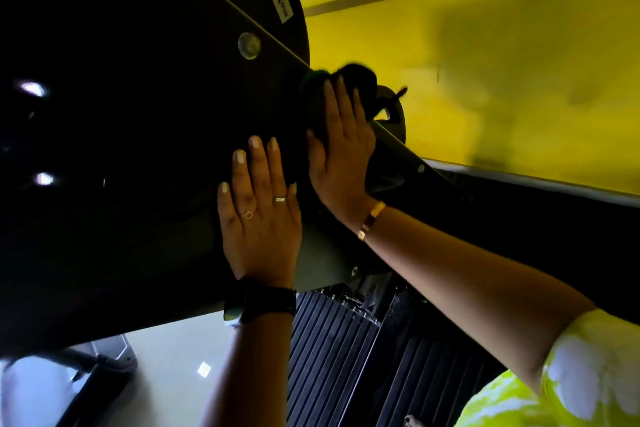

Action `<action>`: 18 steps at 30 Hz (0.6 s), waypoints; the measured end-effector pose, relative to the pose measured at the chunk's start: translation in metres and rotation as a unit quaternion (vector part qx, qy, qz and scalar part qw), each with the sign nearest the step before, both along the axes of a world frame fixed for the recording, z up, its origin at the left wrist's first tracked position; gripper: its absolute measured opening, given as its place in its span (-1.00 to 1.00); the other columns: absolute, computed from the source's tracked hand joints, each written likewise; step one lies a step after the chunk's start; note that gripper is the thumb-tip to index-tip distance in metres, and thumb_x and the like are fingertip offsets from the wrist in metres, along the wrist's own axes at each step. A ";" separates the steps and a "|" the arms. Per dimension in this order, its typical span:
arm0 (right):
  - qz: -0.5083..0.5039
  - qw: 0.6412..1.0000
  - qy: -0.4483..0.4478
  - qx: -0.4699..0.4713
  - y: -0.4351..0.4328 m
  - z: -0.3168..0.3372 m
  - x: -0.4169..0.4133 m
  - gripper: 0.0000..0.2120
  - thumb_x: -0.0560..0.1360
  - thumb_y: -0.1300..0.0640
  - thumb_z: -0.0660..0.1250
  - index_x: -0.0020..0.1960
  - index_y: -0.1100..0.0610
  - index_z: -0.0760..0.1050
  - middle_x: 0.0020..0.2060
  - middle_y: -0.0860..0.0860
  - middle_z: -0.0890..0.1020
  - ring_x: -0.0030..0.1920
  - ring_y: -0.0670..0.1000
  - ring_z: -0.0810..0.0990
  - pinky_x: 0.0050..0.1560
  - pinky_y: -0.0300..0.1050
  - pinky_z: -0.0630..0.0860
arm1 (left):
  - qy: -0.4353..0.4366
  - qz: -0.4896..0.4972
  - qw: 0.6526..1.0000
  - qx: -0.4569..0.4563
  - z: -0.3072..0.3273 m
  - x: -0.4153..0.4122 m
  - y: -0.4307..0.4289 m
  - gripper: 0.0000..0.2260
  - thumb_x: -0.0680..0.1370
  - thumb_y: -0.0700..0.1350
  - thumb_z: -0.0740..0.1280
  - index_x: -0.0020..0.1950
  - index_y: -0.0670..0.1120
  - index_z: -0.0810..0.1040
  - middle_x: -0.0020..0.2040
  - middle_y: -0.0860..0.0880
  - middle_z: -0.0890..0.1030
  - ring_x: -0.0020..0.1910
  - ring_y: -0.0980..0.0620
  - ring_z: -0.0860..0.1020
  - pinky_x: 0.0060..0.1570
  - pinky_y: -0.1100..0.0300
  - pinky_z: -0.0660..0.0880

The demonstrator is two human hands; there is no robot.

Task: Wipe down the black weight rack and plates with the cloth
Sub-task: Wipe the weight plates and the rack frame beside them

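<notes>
Cloth (356,80) pressed against rack (138,114) under right hand (341,156).

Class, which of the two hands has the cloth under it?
The right hand, with the gold bracelet: it presses the dark cloth on the rack. The ringed left hand lies flat beside it.

Rendered the black weight rack (121,114) as a near-featureless dark mass, underexposed, with only two small white glints (33,88) on its left face. Left the yellow wall (519,80) right of the rack bright and evenly lit, smudged by soft grey shadows. Washed out the pale floor (166,357) below the rack. Smeared the cloth (356,80) at the rack's right edge with motion blur. Bent straight lines right of the rack, wide-angle fashion.
</notes>
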State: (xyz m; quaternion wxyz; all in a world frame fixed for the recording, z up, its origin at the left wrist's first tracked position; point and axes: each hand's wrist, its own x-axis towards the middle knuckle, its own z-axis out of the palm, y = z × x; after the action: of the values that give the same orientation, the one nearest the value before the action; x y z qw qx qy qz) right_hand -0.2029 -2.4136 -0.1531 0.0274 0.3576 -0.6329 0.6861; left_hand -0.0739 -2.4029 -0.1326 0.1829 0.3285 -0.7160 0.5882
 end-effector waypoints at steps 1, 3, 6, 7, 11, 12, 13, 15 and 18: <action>-0.004 1.000 0.015 -0.003 -0.003 0.009 -0.005 -0.45 0.56 -0.04 0.07 0.49 0.16 0.24 0.46 0.17 0.33 0.48 0.22 0.24 0.28 0.31 0.30 | 0.002 0.003 1.000 -0.004 0.000 0.000 0.000 -0.43 0.67 0.17 0.06 0.59 -0.09 0.09 0.54 -0.09 0.15 0.52 -0.10 0.00 0.50 -0.01 -0.08; -0.003 1.000 0.027 -0.003 -0.005 0.016 -0.008 -0.44 0.56 -0.07 0.07 0.50 0.15 0.22 0.47 0.16 0.32 0.49 0.20 0.22 0.30 0.30 0.27 | 0.003 0.005 1.000 -0.012 -0.001 0.000 -0.001 -0.43 0.67 0.17 0.07 0.59 -0.09 0.09 0.54 -0.09 0.15 0.56 -0.12 -0.06 0.51 -0.01 -0.10; -0.002 0.999 0.042 0.006 0.001 0.002 0.002 -0.43 0.58 -0.17 0.00 0.51 0.08 0.10 0.49 0.15 0.27 0.51 0.18 0.17 0.35 0.26 0.22 | 0.007 0.007 1.000 -0.015 -0.001 -0.001 0.000 -0.43 0.66 0.16 0.08 0.59 -0.09 0.08 0.54 -0.10 0.15 0.57 -0.13 -0.18 0.50 -0.01 -0.09; 0.000 0.999 0.049 0.012 0.004 -0.005 0.009 -0.42 0.59 -0.20 -0.06 0.51 0.08 0.07 0.50 0.14 0.24 0.52 0.18 0.15 0.37 0.24 0.19 | 0.011 0.006 1.000 -0.013 -0.001 -0.001 0.001 -0.43 0.66 0.15 0.08 0.59 -0.10 0.09 0.54 -0.10 0.15 0.57 -0.13 -0.19 0.50 -0.01 -0.09; 0.031 0.998 0.030 0.039 0.025 -0.041 0.050 -0.43 0.61 -0.20 -0.18 0.50 0.09 0.07 0.50 0.06 0.12 0.53 0.14 0.08 0.42 0.06 0.01 | -0.003 0.018 1.000 -0.003 -0.003 -0.001 0.002 -0.45 0.68 0.13 0.03 0.60 -0.11 0.06 0.55 -0.11 0.12 0.57 -0.15 -0.14 0.51 -0.02 -0.12; 0.038 0.998 0.028 0.048 0.029 -0.054 0.059 -0.44 0.62 -0.19 -0.16 0.49 0.11 0.08 0.49 0.06 0.13 0.52 0.14 0.08 0.43 0.03 -0.01 | -0.006 0.019 1.000 -0.002 -0.002 -0.001 0.001 -0.46 0.68 0.13 0.02 0.60 -0.11 0.06 0.55 -0.11 0.12 0.56 -0.15 -0.10 0.51 -0.03 -0.14; 0.047 0.997 0.036 0.057 0.032 -0.068 0.064 -0.45 0.62 -0.18 -0.12 0.48 0.11 0.11 0.48 0.07 0.15 0.51 0.14 0.09 0.42 0.01 -0.01 | -0.006 0.017 1.000 -0.001 -0.002 0.000 0.001 -0.46 0.68 0.13 0.01 0.60 -0.11 0.06 0.55 -0.11 0.12 0.55 -0.15 -0.08 0.51 -0.03 -0.15; 0.073 0.993 0.057 0.077 0.033 -0.094 0.061 -0.47 0.57 -0.14 0.01 0.45 0.11 0.16 0.46 0.07 0.19 0.50 0.15 0.11 0.42 0.04 0.02 | -0.006 0.015 1.000 0.000 -0.001 0.000 0.001 -0.45 0.68 0.15 0.00 0.60 -0.10 0.06 0.55 -0.10 0.12 0.56 -0.16 -0.12 0.51 -0.03 -0.15; 0.072 0.991 0.064 0.090 0.026 -0.110 0.037 -0.46 0.50 -0.05 0.08 0.43 0.12 0.18 0.45 0.12 0.24 0.47 0.15 0.13 0.39 0.18 0.12 | -0.003 0.009 1.000 -0.002 -0.002 0.001 -0.001 -0.45 0.68 0.16 0.01 0.60 -0.10 0.07 0.55 -0.09 0.13 0.57 -0.14 -0.17 0.51 -0.02 -0.12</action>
State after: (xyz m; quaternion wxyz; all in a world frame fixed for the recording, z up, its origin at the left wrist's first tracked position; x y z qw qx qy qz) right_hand -0.1662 -2.3879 -0.2627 -0.0143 0.4462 -0.6619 0.6022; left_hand -0.0734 -2.4035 -0.1346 0.1759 0.3326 -0.7122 0.5927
